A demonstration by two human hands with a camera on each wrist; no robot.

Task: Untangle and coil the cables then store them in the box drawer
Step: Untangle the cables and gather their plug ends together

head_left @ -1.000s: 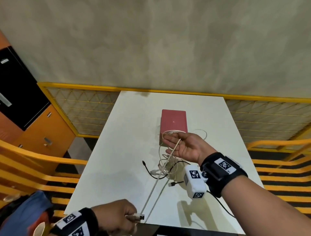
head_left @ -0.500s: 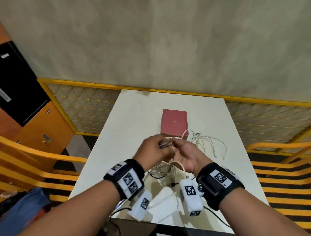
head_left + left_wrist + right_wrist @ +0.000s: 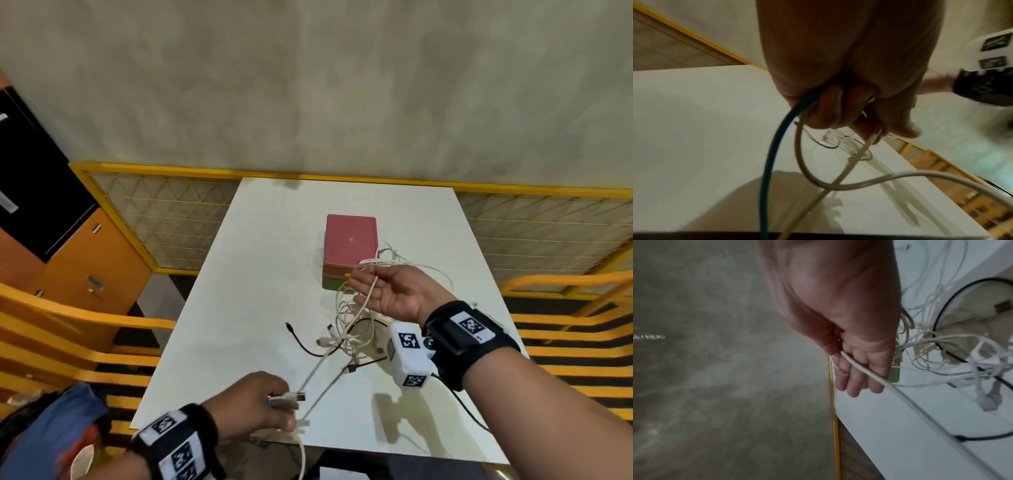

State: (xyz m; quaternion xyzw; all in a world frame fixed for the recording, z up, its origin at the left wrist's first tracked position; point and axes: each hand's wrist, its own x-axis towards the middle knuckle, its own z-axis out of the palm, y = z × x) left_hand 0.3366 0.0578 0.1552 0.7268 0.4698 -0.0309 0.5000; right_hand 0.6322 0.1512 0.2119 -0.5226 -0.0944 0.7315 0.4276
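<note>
My left hand (image 3: 281, 404) is at the table's front edge and grips the plug end of a white cable (image 3: 325, 359). In the left wrist view the fingers (image 3: 838, 105) curl around that white cable (image 3: 807, 162) and a dark blue one (image 3: 772, 154). The white cable runs up to my right hand (image 3: 380, 291), held palm up above the tangle. There its loops lie over the straight fingers (image 3: 849, 382), and the thumb pinches the white cable (image 3: 869, 376) against them. The pink box (image 3: 351, 240) stands just behind the right hand, drawers facing me.
A tangle of white cables (image 3: 349, 332) and a black cable (image 3: 305, 342) lies on the white table (image 3: 257, 274) under the right hand. More thin white cable (image 3: 428, 270) trails right of the box. Yellow railings surround the table.
Half a second ago both hands met in front of the box. The left hand has since pulled back to the front edge with the plug end, drawing the cable out. The right hand stayed.
</note>
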